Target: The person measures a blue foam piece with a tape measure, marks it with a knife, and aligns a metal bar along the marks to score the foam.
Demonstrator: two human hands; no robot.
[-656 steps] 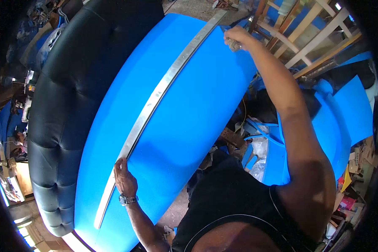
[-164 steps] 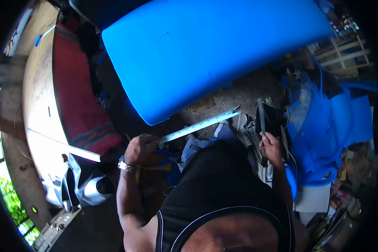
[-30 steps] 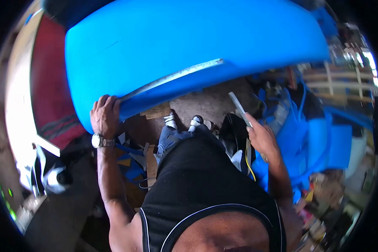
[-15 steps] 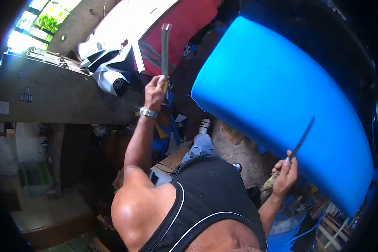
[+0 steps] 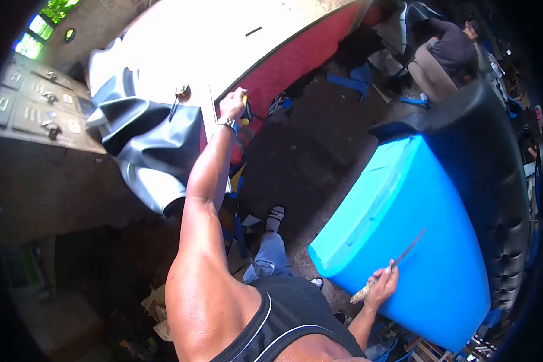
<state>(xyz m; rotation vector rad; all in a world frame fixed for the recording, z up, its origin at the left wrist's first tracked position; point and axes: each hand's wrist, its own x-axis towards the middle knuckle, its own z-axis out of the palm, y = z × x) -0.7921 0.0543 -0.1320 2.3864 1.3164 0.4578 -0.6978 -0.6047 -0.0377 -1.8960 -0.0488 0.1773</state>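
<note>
My left hand [image 5: 231, 105] reaches forward to the edge of a white-topped table [image 5: 193, 42], closed on a yellow-handled tool [image 5: 245, 107]; the rest of that tool is hidden. In my right hand [image 5: 385, 286], held low at the right, is a knife [image 5: 410, 248] with a long thin blade and a pale, wrapped-looking handle. Its blade overlaps a large, smooth blue padded piece [image 5: 443, 265] in this view. Black and white sheet material [image 5: 157, 142] drapes over the table's near left corner, beside my left forearm.
Black tufted upholstery [image 5: 504, 199] stands against the blue piece. A person [image 5: 443, 57] crouches at the far right. Blue scraps [image 5: 350, 81] lie on the dark floor [image 5: 308, 145]. Metal lockers [image 5: 39, 99] are at the left, and a small dark strip [image 5: 253, 32] is on the table.
My view has swung, showing more table, floor and the crouching person. My left hand has reached forward to the table edge; the long grey bar above it no longer shows. The right still holds the knife.
</note>
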